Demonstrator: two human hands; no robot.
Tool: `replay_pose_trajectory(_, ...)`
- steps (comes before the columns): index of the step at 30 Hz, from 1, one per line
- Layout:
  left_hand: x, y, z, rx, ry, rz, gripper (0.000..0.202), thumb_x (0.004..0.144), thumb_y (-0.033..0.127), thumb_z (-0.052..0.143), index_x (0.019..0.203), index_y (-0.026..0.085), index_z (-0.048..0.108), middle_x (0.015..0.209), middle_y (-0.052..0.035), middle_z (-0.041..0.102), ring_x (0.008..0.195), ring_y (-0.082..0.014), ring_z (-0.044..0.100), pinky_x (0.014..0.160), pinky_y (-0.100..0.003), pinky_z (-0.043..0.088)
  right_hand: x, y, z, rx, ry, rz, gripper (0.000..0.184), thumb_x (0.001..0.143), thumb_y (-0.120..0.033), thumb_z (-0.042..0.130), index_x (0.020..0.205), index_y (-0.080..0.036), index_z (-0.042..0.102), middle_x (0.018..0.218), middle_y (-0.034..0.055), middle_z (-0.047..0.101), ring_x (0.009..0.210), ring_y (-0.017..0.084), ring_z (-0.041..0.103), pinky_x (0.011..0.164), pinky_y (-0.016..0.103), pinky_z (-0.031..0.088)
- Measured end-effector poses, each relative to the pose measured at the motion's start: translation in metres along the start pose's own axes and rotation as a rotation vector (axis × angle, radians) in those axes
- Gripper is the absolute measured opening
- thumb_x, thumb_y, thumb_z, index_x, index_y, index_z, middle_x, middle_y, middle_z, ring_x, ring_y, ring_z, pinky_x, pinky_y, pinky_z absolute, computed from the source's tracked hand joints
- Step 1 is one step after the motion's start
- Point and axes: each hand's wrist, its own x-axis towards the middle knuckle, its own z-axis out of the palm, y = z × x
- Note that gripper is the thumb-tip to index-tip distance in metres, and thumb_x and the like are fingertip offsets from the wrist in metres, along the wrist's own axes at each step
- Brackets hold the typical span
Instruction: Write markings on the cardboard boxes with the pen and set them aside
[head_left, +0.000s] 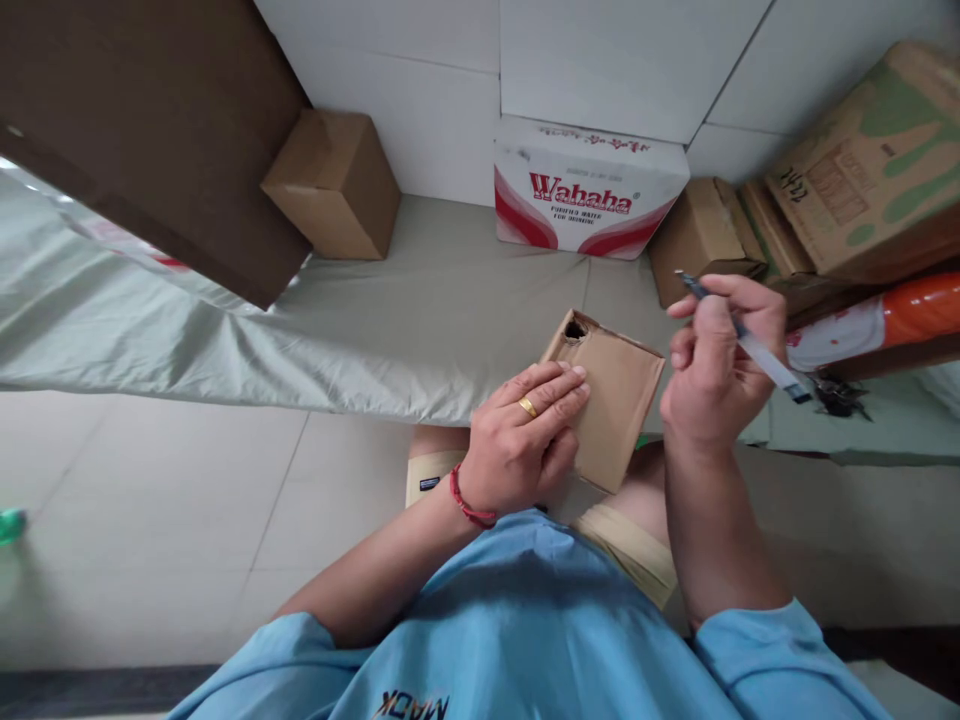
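A small brown cardboard box (pixel 619 395) rests on my lap, tilted, with a torn hole at its top left corner. My left hand (pixel 525 440), wearing a gold ring and a red cord at the wrist, lies over the box's left side and grips it. My right hand (pixel 716 365) is raised just right of the box, fingers closed on a thin utility knife (pixel 750 340) whose tip points up and left, clear of the box.
A grey-green sheet (pixel 225 330) covers the surface ahead. Against the white wall stand a plain carton (pixel 334 180), a white and red Wahaha carton (pixel 589 190), and several brown cartons (pixel 855 170) at right. A dark brown board (pixel 150 130) overhangs at upper left.
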Motion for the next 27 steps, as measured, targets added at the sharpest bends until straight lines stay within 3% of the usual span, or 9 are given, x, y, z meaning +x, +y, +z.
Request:
replay_pose_trajectory(3,0.008,-0.007,-0.004,0.066,0.01,-0.014,0.034,0.096,0.009,0.059,0.125,0.016,0.074,0.133,-0.0148,0.079,0.129,-0.0293,0.07,0.11,-0.051,0.062,0.005,0.035,-0.023,-0.227,0.128,0.025,0.033,0.108,-0.05,0.047,0.116,-0.022,0.063,0.081,0.0002,0.066,0.056,0.013,0.053,0.058,0.027,0.039)
replay_pose_trajectory(5,0.013,-0.011,-0.006,0.148,0.041,-0.036,0.026,0.097,0.014,0.061,0.119,0.019,0.076,0.135,-0.0144,0.077,0.13,-0.0321,0.066,0.109,-0.055,0.06,0.006,0.065,-0.039,-0.594,-0.086,0.165,0.028,0.105,-0.04,0.052,0.113,-0.019,0.068,0.079,0.0038,0.068,0.071,0.019,0.065,0.071,0.03,0.048)
replay_pose_trajectory(8,0.018,-0.016,-0.01,0.176,0.061,-0.043,0.016,0.099,0.022,0.066,0.111,0.019,0.076,0.132,-0.0159,0.075,0.127,-0.0338,0.064,0.108,-0.057,0.058,0.003,0.106,-0.054,-1.068,-0.461,0.46,0.035,0.098,-0.026,0.055,0.127,-0.015,0.071,0.102,0.0175,0.078,0.097,0.03,0.073,0.087,0.038,0.052)
replay_pose_trajectory(13,0.009,-0.021,-0.021,-0.008,-0.13,-0.036,0.039,0.099,0.035,0.069,0.134,0.019,0.07,0.147,-0.0208,0.063,0.14,-0.039,0.057,0.114,-0.062,0.055,-0.003,0.146,-0.061,-1.104,-0.63,0.597,0.064,0.098,-0.026,0.056,0.158,-0.005,0.049,0.123,0.0254,0.076,0.116,0.033,0.073,0.096,0.038,0.053)
replay_pose_trajectory(16,0.001,-0.024,-0.035,-0.066,-0.264,-0.05,0.056,0.099,0.04,0.07,0.15,0.02,0.061,0.163,-0.0242,0.049,0.15,-0.0421,0.051,0.112,-0.059,0.057,-0.007,0.153,-0.075,-1.092,-0.523,0.569,0.078,0.1,-0.035,0.058,0.168,-0.006,0.032,0.135,0.0259,0.07,0.126,0.034,0.068,0.104,0.041,0.052)
replay_pose_trajectory(19,-0.004,-0.028,-0.049,-0.077,-0.376,-0.045,0.073,0.098,0.052,0.073,0.16,0.021,0.053,0.17,-0.0259,0.041,0.152,-0.0438,0.051,0.115,-0.058,0.056,-0.021,0.158,-0.1,-1.177,-0.227,0.576,0.083,0.097,-0.049,0.065,0.162,-0.005,0.039,0.153,0.0316,0.055,0.142,0.042,0.054,0.113,0.05,0.047)
replay_pose_trajectory(21,-0.005,-0.029,-0.052,-0.078,-0.432,-0.053,0.077,0.097,0.051,0.073,0.164,0.021,0.048,0.174,-0.026,0.036,0.154,-0.0442,0.05,0.118,-0.058,0.054,-0.033,0.163,-0.115,-1.225,-0.147,0.66,0.09,0.092,-0.06,0.07,0.156,-0.002,0.046,0.155,0.0355,0.05,0.145,0.048,0.048,0.115,0.056,0.045)
replay_pose_trajectory(24,-0.008,-0.025,-0.044,-0.04,-0.381,-0.096,0.067,0.1,0.036,0.071,0.162,0.023,0.05,0.169,-0.0248,0.042,0.15,-0.0405,0.054,0.115,-0.055,0.057,-0.043,0.173,-0.129,-1.235,-0.207,0.756,0.091,0.087,-0.067,0.073,0.147,-0.001,0.054,0.152,0.0368,0.051,0.145,0.051,0.045,0.116,0.06,0.043)
replay_pose_trajectory(27,-0.012,-0.015,-0.022,0.036,-0.237,-0.16,0.06,0.098,0.036,0.076,0.155,0.025,0.057,0.156,-0.0224,0.051,0.136,-0.0362,0.062,0.104,-0.051,0.064,-0.04,0.183,-0.133,-1.238,-0.179,0.787,0.086,0.088,-0.066,0.072,0.144,-0.002,0.058,0.151,0.0361,0.051,0.145,0.051,0.045,0.114,0.061,0.044)
